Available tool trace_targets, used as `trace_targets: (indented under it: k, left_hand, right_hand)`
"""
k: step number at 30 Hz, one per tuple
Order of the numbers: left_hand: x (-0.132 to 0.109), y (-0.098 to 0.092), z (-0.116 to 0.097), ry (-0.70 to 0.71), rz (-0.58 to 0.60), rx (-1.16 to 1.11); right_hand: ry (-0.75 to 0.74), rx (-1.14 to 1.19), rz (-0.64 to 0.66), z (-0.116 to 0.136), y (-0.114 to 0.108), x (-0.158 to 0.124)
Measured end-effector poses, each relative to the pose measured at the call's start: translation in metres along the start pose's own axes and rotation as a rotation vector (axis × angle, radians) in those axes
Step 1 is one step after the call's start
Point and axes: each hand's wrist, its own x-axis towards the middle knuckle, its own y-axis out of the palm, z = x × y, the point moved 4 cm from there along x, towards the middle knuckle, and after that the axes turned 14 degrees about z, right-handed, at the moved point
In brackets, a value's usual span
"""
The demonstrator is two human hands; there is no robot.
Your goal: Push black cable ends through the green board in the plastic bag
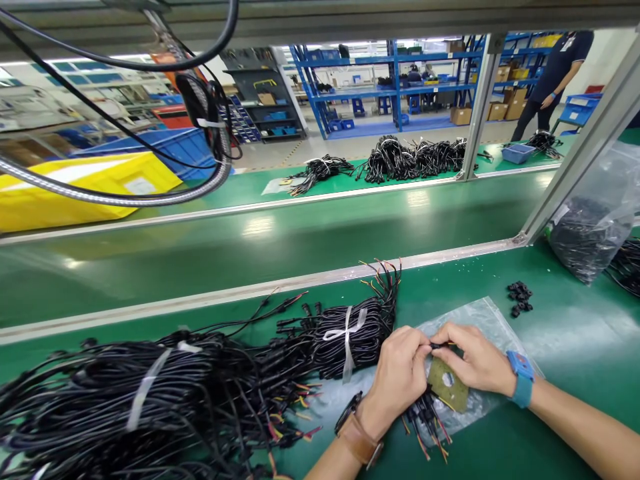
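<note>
My left hand (403, 363) and my right hand (477, 357) meet over a clear plastic bag (493, 327), both closed in a pinch on a black cable end (439, 345). A bit of yellow wire shows by my right fingers. Just beneath lies a yellowish-green plate (450, 390) with a round hole. Several short black cables (425, 417) with bare red and yellow wire ends stick out below my left hand. To the left is a coiled black cable bundle (345, 337), tied with a white strip. My fingers partly hide the held piece.
A large heap of tied black cables (150, 393) covers the bench's left. Small black caps (520, 297) lie right of the bag, near a filled clear sack (590, 227). A metal post (575, 127) rises behind. Cables hang in a loop (215, 167) upper left. A person (560, 77) stands far right.
</note>
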Motion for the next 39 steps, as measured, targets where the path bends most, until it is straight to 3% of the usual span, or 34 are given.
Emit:
trace_targets:
  k: [16, 19, 21, 23, 25, 27, 29, 32, 35, 39]
  left_hand:
    - [0.001, -0.003, -0.003, 0.014, 0.016, 0.011]
    - [0.002, -0.011, -0.01, 0.07, 0.006, 0.07]
    - [0.0, -0.02, -0.017, 0.152, 0.017, 0.148]
    - [-0.003, -0.028, -0.024, 0.25, 0.08, 0.241]
    - [-0.006, -0.032, -0.026, 0.303, 0.17, 0.349]
    - [-0.007, -0.032, -0.025, 0.3, 0.215, 0.483]
    - [-0.005, -0.029, -0.022, 0.266, 0.214, 0.632]
    - [0.001, -0.021, -0.017, 0.167, 0.199, 0.798]
    - [0.005, -0.013, -0.009, -0.013, 0.141, 0.911]
    - [0.004, -0.008, -0.003, -0.18, 0.064, 0.924]
  right_hand:
    - [0.006, -0.032, 0.034, 0.0, 0.0, 0.001]
    - [-0.023, -0.01, 0.053, 0.005, -0.018, 0.001]
    - [-0.023, 0.007, -0.027, 0.006, -0.045, -0.001]
    - [0.081, -0.088, -0.194, -0.002, -0.077, -0.006]
    - [0.267, -0.342, -0.309, -0.015, -0.103, -0.015]
    - [0.437, -0.65, -0.283, -0.032, -0.117, -0.022]
    - [0.609, -0.882, -0.2, -0.05, -0.12, -0.028]
    - [0.79, -1.009, -0.06, -0.068, -0.114, -0.034]
    - [0.831, -0.992, 0.012, -0.074, -0.107, -0.032]
    - [0.864, -0.964, -0.008, -0.07, -0.107, -0.029]
